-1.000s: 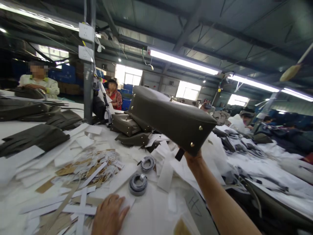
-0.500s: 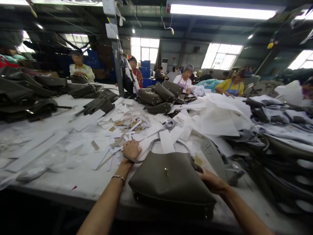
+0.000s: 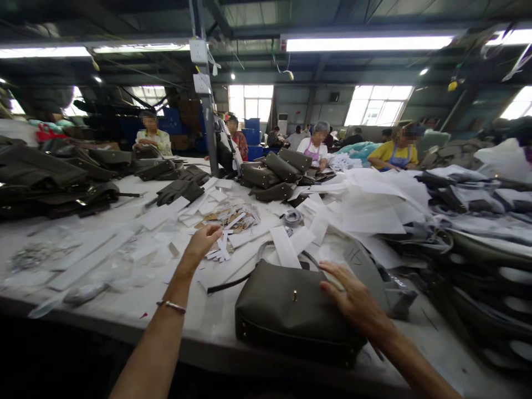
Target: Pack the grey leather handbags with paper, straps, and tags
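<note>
An olive-grey handbag [image 3: 286,310] lies at the table's front edge, its small gold clasp [image 3: 295,296] facing up. My right hand [image 3: 347,293] rests open on the bag's right side, fingers stretched toward its top edge. Away from the bag, my left hand [image 3: 203,243] hovers over cut strips, its fingers loosely bent and nothing visible in them. A dark strap [image 3: 228,285] sticks out left from the bag, its end loose. White strips [image 3: 284,247] lie at the bag's mouth, partly across its handle.
Scrap strips [image 3: 236,216] and a tape roll [image 3: 292,217] lie ahead. More bags are heaped at the left [image 3: 45,177] and centre back [image 3: 272,173]. White sheets [image 3: 369,202] and stacked dark pieces [image 3: 486,288] crowd the right. Several co-workers sit across the table.
My left hand has let go of the strap and moved up and left. My right hand has shifted from the bag's side edge onto its front. The bag has turned somewhat.
</note>
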Action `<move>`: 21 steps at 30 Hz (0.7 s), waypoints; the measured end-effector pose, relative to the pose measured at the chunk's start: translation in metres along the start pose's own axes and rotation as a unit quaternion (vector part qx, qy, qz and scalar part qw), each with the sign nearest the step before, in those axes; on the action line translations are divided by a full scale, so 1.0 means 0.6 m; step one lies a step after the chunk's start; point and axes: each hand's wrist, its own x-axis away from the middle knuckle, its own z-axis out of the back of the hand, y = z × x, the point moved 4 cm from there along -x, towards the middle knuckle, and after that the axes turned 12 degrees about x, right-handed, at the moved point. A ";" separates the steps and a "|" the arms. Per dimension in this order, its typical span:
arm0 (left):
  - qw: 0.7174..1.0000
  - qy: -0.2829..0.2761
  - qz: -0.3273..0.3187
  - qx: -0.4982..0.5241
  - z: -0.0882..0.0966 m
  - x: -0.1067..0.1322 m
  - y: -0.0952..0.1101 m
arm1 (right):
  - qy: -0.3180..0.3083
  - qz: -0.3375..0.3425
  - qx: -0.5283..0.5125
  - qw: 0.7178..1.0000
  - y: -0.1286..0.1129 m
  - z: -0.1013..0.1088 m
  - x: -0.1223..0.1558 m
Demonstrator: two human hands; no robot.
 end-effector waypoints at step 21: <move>0.900 -0.374 -0.220 0.051 -0.291 0.231 0.131 | -0.058 -0.206 -0.072 0.974 0.050 -0.136 -0.248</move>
